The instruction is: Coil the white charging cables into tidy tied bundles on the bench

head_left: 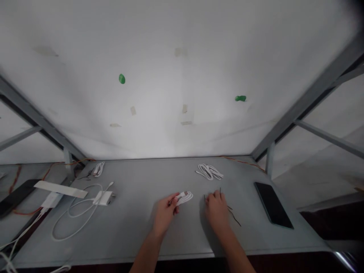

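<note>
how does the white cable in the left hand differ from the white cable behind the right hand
The held cable is gripped in the left hand, while the back cable lies on the table. The held cable forms a smaller, compact bundle; the back cable spreads in wider, looser loops. The held cable is nearer the person than the back cable. Both are white and looped.

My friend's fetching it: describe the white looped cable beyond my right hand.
On the flat grey table, find the right hand. Beyond it, toward the white wall, lies a looped white cable, untouched, unlike the coiled white cable in the left hand.
</note>
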{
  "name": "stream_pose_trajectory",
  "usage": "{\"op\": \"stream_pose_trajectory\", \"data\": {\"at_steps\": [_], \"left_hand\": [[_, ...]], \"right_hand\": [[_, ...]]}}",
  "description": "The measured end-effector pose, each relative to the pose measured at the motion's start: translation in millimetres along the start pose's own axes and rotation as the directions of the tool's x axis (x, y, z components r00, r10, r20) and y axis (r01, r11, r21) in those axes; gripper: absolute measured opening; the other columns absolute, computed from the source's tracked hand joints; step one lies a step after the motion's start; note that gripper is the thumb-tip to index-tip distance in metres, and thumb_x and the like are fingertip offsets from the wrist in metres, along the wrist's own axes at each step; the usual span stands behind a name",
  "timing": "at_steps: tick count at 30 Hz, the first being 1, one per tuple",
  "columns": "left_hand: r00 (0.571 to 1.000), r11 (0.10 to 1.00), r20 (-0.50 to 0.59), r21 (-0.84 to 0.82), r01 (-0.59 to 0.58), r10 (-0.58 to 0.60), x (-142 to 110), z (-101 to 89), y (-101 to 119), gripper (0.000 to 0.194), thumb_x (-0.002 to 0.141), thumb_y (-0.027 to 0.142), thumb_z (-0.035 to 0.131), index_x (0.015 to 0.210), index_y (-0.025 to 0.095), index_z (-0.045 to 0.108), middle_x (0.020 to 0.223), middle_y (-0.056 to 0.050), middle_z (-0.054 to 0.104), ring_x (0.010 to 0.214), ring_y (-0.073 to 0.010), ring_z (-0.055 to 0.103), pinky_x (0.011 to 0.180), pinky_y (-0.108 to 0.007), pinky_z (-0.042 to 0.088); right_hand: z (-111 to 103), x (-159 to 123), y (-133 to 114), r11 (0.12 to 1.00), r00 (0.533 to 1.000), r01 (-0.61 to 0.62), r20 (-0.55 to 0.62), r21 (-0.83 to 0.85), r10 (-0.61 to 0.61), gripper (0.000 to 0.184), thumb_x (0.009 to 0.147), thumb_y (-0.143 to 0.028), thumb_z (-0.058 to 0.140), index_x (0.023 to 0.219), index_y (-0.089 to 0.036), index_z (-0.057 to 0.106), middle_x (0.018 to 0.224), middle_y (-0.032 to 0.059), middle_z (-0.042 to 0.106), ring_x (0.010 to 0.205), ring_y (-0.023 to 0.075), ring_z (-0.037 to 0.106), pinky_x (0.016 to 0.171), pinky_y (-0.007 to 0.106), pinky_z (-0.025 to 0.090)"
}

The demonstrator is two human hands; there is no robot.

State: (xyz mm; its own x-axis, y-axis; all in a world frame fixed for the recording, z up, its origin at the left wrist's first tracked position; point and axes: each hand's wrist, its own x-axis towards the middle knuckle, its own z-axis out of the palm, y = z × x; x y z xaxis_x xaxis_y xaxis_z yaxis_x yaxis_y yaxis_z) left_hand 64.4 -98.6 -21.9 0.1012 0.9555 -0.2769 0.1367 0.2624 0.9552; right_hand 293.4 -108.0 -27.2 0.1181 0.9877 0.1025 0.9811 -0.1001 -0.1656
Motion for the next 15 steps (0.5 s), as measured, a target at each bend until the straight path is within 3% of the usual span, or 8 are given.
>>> {"op": "stream_pose_trajectory", "data": {"at_steps": [3, 9, 12, 15], "left_hand": [[1.0, 0.996, -0.013, -0.087, -0.009, 0.008, -2.6, 2.0, 1.1, 0.07, 0.089, 0.066, 0.06, 0.133, 0.013, 0.074, 0.066, 0.0, 0.063, 0.063, -0.0159, 0.054, 0.064, -0.027, 0.04], [0.989, 0.992, -0.149, -0.128, -0.021, 0.002, -3.2, -3.9, -2.9, 0.079, 0.086, 0.073, 0.062, 0.134, 0.011, 0.073, 0.066, 0.0, 0.062, 0.063, -0.0162, 0.055, 0.064, -0.028, 0.041], [0.979, 0.991, -0.205, -0.128, -0.025, -0.002, -2.8, -5.2, -3.0, 0.084, 0.083, 0.077, 0.061, 0.134, 0.011, 0.073, 0.065, 0.0, 0.062, 0.063, -0.0167, 0.054, 0.064, -0.029, 0.041], [0.977, 0.988, -0.212, -0.153, -0.032, -0.001, -4.0, -3.2, -1.5, 0.086, 0.082, 0.077, 0.062, 0.134, 0.01, 0.072, 0.064, 0.0, 0.061, 0.062, -0.0165, 0.053, 0.063, -0.029, 0.04]], "right_hand": [[-5.2, -2.0, -10.1, 1.0, 1.0, -0.014, 0.008, -0.008, 0.014, 0.019, 0.093, -0.011, 0.055, 0.094, -0.014, 0.073, 0.105, 0.02, 0.068, 0.104, 0.0362, 0.062, 0.095, 0.046, 0.044], [-9.3, -15.8, -4.0, 0.971, 0.973, -0.199, 0.095, -0.136, 0.212, 0.019, 0.096, -0.015, 0.054, 0.104, -0.011, 0.071, 0.112, 0.0241, 0.067, 0.107, 0.0375, 0.064, 0.086, 0.042, 0.045], [-3.0, -20.1, -5.1, 0.98, 0.981, -0.147, 0.11, -0.135, 0.163, 0.019, 0.092, -0.009, 0.054, 0.1, -0.012, 0.071, 0.112, 0.0234, 0.068, 0.107, 0.0361, 0.065, 0.086, 0.041, 0.045], [7.9, -20.0, -15.3, 0.998, 0.997, -0.063, 0.034, -0.024, 0.064, 0.018, 0.083, -0.005, 0.058, 0.093, -0.014, 0.069, 0.105, 0.0206, 0.07, 0.103, 0.0336, 0.064, 0.089, 0.041, 0.045]]}}
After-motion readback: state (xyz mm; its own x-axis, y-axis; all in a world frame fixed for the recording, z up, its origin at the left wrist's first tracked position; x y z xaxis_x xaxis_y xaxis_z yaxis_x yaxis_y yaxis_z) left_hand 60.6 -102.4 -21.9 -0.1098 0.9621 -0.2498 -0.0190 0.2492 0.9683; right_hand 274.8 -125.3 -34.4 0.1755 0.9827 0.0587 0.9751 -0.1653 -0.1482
